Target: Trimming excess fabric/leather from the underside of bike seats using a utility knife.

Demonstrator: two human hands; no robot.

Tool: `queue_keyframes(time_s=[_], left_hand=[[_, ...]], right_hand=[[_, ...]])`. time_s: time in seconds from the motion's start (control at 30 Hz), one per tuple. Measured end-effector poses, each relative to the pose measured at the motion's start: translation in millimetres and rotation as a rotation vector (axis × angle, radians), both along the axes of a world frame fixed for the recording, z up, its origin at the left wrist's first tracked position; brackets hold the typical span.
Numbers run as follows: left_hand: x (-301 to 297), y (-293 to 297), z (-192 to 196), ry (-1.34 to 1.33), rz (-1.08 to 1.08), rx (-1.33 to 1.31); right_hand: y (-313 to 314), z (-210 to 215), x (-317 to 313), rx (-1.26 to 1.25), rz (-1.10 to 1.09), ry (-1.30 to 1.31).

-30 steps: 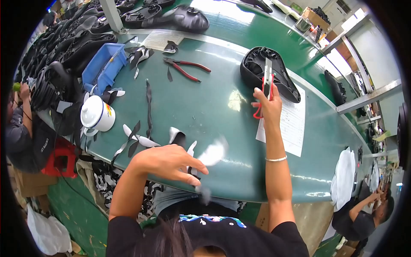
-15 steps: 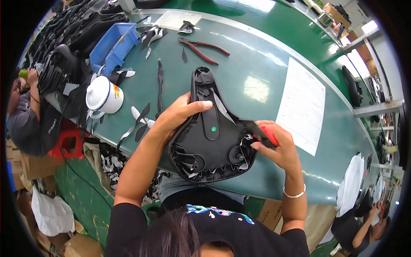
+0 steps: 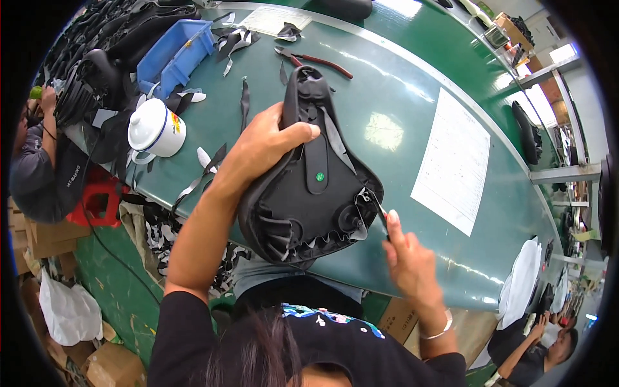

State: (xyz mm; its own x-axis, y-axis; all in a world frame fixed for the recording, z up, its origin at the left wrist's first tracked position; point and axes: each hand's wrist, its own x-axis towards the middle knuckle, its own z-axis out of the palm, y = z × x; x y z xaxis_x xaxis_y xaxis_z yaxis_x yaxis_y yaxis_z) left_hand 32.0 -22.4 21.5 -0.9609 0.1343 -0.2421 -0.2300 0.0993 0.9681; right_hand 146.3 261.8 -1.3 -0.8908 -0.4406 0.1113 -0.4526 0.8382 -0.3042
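A black saddle (image 3: 284, 213) is held underside up over the table, its narrow nose pointing away from me. My left hand (image 3: 267, 142) grips the left side of the nose, thumb laid over the inner face. A grey strip (image 3: 334, 145) of material lies along the nose's right side. Crumpled cover edging lines the wide end. My right hand (image 3: 412, 267) is closed on a knife (image 3: 381, 211), seen nearly edge-on, with its tip at the saddle's right rim beside loose edging. Most of the knife's handle is hidden in my fingers.
Red-handled cutting pliers (image 3: 322, 62) lie beyond the nose. At left stand a lidded white mug (image 3: 157, 132) and a blue bin (image 3: 174, 57), among dark and white scraps (image 3: 238, 42). A paper sheet (image 3: 451, 164) lies at right. Black saddles are heaped far left, near another person (image 3: 42, 155).
The saddle has tilted and shifted slightly up and left. My right hand has drawn down, turning the knife from broadside to edge-on at the rim. My left hand keeps its grip.
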Motion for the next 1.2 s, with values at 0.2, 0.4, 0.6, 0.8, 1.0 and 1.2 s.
queue_keyframes(time_s=[0.2, 0.4, 0.6, 0.8, 1.0, 1.2], left_hand=[[47.7, -10.3, -19.5, -0.026, 0.327, 0.169], [73.9, -5.5, -14.5, 0.011, 0.42, 0.253], [97.0, -28.2, -58.8, 0.15, 0.643, -0.077], [56.9, 28.2, 3.6, 0.874, -0.167, -0.726], [13.7, 36.1, -24.6, 0.761, -0.342, -0.602], [11.8, 38.7, -20.1, 0.676, -0.238, -0.459]], right_hand=[[-27.4, -3.0, 68.0, -0.276, -0.187, -0.172], [-27.3, 5.9, 2.5, -0.766, -0.302, -0.047], [-34.7, 11.5, -63.8, -0.779, -0.367, -0.182], [-50.9, 33.6, -43.1, -0.958, -0.233, -0.306], [-0.2, 6.6, -38.4, -0.618, -0.052, -0.06], [-15.6, 20.3, -44.7, -0.043, 0.105, 0.053]])
